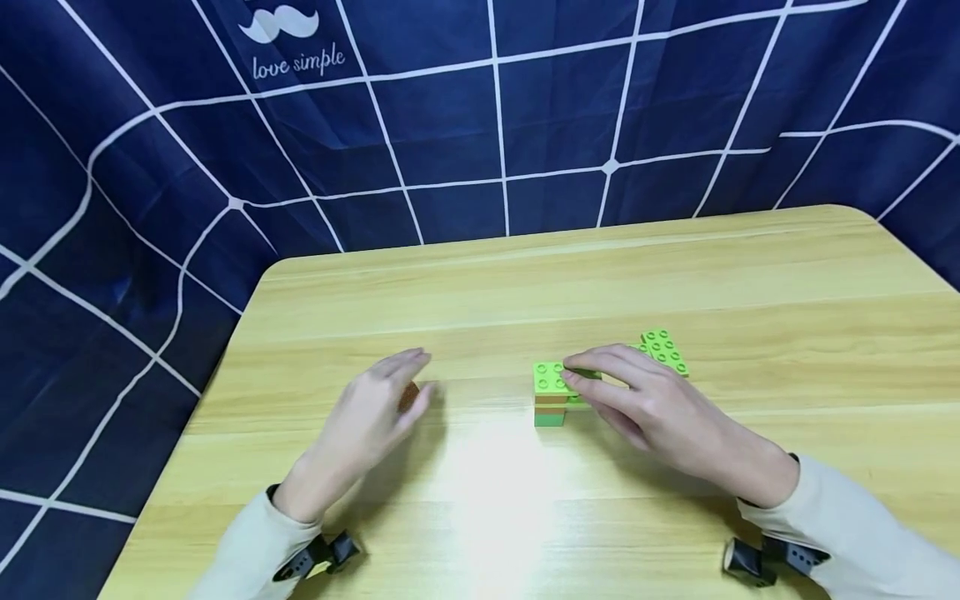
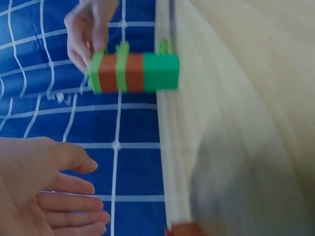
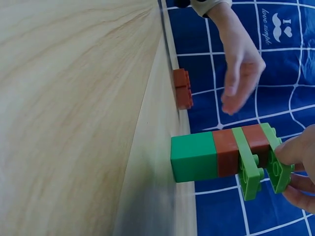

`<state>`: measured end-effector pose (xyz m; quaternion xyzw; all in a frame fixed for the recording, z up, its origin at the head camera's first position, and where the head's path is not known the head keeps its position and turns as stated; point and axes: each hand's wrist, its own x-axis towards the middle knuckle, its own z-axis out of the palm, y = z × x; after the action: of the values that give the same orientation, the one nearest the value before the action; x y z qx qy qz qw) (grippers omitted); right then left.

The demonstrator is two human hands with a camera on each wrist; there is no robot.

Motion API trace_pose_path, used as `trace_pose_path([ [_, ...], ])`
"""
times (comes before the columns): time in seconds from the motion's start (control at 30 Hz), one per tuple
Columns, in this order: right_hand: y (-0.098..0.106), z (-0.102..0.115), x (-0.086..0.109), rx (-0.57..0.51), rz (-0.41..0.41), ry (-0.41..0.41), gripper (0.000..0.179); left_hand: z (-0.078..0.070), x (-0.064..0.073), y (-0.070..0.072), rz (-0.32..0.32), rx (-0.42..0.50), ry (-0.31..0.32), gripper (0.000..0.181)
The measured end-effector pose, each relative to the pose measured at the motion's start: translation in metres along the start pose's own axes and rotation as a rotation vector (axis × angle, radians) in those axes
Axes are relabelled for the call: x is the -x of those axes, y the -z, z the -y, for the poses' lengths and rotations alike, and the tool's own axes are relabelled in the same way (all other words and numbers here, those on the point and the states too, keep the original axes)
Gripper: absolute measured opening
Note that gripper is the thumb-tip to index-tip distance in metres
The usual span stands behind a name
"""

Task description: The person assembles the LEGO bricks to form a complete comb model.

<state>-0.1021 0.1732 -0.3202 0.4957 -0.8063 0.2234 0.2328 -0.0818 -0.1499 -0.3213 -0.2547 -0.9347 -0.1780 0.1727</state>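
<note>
A small tower of toy building bricks stands upright on the table. From the bottom it goes dark green block, brown brick, light green plate, brown brick, light green plate on top; both plates jut out to one side. Thumb and fingers of my right hand pinch the top plate at its overhanging side. My left hand hovers left of the tower, fingers loosely extended and holding nothing. Beneath it, mostly covered in the head view, are reddish-brown bricks on the table.
More light green studded plates lie behind the right hand, partly hidden by it. The wooden table has a rounded back edge against a dark blue curtain with white grid lines.
</note>
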Motion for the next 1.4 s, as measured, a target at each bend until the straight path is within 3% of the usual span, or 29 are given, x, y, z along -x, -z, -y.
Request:
trace_pose_path([
  [0.07, 0.000, 0.000, 0.001, -0.002, 0.010, -0.009, 0.040, 0.007, 0.007, 0.003, 0.043, -0.038, 0.073, 0.036],
  [0.27, 0.001, -0.001, 0.002, -0.005, 0.007, -0.005, 0.040, 0.017, 0.023, 0.011, 0.251, -0.062, 0.285, 0.035],
  [0.4, 0.001, -0.001, 0.001, -0.013, 0.006, 0.001, 0.040, 0.016, 0.028, 0.012, 0.281, -0.047, 0.340, 0.030],
  [0.77, -0.001, -0.002, 0.001, -0.009, -0.049, 0.049, 0.039, 0.015, 0.034, -0.001, 0.220, -0.090, 0.340, 0.015],
  [1.03, -0.002, -0.002, 0.004, -0.010, -0.021, 0.029, 0.040, 0.011, 0.035, 0.008, 0.164, -0.094, 0.308, 0.016],
  [1.2, -0.002, -0.002, 0.004, -0.005, -0.029, 0.036, 0.040, 0.006, 0.031, 0.014, 0.116, -0.089, 0.253, 0.021],
  [1.4, -0.003, -0.002, 0.003, 0.000, -0.049, 0.045, 0.041, 0.000, 0.025, 0.019, 0.028, -0.085, 0.144, 0.031],
])
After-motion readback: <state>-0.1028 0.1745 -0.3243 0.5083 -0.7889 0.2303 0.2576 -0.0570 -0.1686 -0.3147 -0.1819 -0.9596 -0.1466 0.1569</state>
